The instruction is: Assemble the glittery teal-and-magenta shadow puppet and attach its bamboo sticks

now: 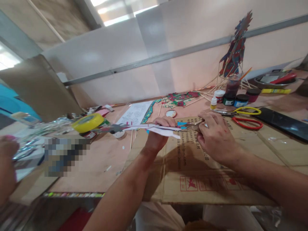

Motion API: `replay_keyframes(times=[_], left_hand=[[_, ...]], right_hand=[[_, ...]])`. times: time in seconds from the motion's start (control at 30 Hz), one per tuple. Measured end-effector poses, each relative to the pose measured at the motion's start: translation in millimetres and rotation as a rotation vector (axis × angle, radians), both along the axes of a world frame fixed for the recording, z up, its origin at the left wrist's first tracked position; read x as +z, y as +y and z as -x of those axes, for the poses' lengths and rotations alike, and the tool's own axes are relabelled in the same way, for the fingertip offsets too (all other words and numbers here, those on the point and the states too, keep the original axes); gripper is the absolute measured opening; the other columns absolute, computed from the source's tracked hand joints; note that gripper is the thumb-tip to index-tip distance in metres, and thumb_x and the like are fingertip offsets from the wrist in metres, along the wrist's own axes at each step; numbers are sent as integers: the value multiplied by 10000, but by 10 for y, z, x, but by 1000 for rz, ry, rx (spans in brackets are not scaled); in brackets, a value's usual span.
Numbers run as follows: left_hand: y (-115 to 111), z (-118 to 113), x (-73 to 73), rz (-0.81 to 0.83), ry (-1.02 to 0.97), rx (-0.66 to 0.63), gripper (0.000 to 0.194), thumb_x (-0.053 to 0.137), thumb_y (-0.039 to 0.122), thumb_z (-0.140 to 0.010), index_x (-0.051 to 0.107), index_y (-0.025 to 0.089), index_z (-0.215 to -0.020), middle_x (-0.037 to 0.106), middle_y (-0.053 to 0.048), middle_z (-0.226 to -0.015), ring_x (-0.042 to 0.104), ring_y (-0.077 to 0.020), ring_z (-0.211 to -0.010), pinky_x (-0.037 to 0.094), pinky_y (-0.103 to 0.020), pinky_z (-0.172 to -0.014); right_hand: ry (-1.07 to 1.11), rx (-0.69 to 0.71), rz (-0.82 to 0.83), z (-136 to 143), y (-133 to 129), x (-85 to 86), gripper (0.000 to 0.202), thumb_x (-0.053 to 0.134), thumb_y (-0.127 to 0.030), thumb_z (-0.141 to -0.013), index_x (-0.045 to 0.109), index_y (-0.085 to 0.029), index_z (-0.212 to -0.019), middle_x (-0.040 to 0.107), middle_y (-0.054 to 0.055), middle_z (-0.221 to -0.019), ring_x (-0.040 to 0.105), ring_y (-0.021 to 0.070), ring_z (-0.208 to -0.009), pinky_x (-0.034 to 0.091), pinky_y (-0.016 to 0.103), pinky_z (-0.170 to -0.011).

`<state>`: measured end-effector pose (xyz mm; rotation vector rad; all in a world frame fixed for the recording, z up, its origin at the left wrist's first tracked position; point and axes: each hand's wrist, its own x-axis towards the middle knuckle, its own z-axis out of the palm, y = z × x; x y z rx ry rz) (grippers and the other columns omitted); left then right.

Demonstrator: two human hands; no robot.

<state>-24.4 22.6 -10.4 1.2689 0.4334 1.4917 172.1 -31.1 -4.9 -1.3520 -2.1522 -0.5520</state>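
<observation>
Near the middle of the view, my left hand (160,134) is closed around a piece of white paper (162,131) seen nearly edge-on. A thin grey and red painted strip (115,128) sticks out to the left of it, and a blue piece (182,124) shows at its right end. To the right, my right hand (214,133) is closed on a silver metal tool (192,125) that looks like small scissors. Its tip points left and meets the blue piece. My fingers hide most of its handles. Both hands are above a flattened cardboard sheet (183,173).
Yellow- and red-handled scissors (247,117) lie beside a black phone (286,125) on the right. Paint jars (241,101) and a painted stick figure (234,51) stand behind. At left are yellow tape (88,122) and another person's blurred hand (8,154). A line-drawn sheet (136,112) lies at the back.
</observation>
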Motion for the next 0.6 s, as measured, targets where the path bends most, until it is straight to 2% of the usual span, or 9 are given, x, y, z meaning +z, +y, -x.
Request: replay_keyframes(times=[0.1,0.2,0.37,0.43,0.53,0.6], left_hand=[[12,73,12,-30,-42,15,563,786,675,-518,457,218,-492,485,-13,-559,480,-169,-623,452,-342,-635],[56,174,-48,-105,-63,14,652,727,793,-433,413,224,-472,429,-25,-536,442,-184,-631,426,-355,-622],[210,285,-211,-235,27,-99,704,717,833,-348,377,223,-441,346,-12,-465,415,-179,-579,386,-335,-574],[255,281,-215,-304,16,-159,680,710,831,-376,415,225,-474,368,-2,-470,409,-164,-562,386,-324,-571],[293,254,-156,-496,-58,-359,568,723,759,-502,510,241,-597,472,5,-559,455,-157,-606,406,-316,-607],[304,244,-120,-561,-68,-448,503,729,697,-571,526,241,-633,508,3,-598,477,-159,-631,411,-309,-615]], right_hand=[[11,86,-122,-25,-21,7,127,576,-227,-855,684,-160,-848,600,148,-1146,487,313,-1058,393,450,-897],[-11,159,-219,-46,-60,31,143,566,-256,-888,669,-182,-824,606,130,-1070,490,282,-1015,384,420,-880],[-50,195,-318,-82,-88,75,183,593,-294,-905,626,-191,-758,623,108,-1054,501,256,-1000,359,406,-868],[-39,200,-351,-90,-79,79,209,602,-327,-906,605,-193,-746,633,97,-1043,508,250,-985,357,405,-853],[-1,230,-400,-89,-60,73,251,605,-353,-907,564,-186,-725,647,94,-1009,526,247,-952,364,407,-827],[15,244,-406,-85,-52,73,246,599,-348,-912,547,-182,-737,653,101,-995,538,253,-941,369,411,-813]])
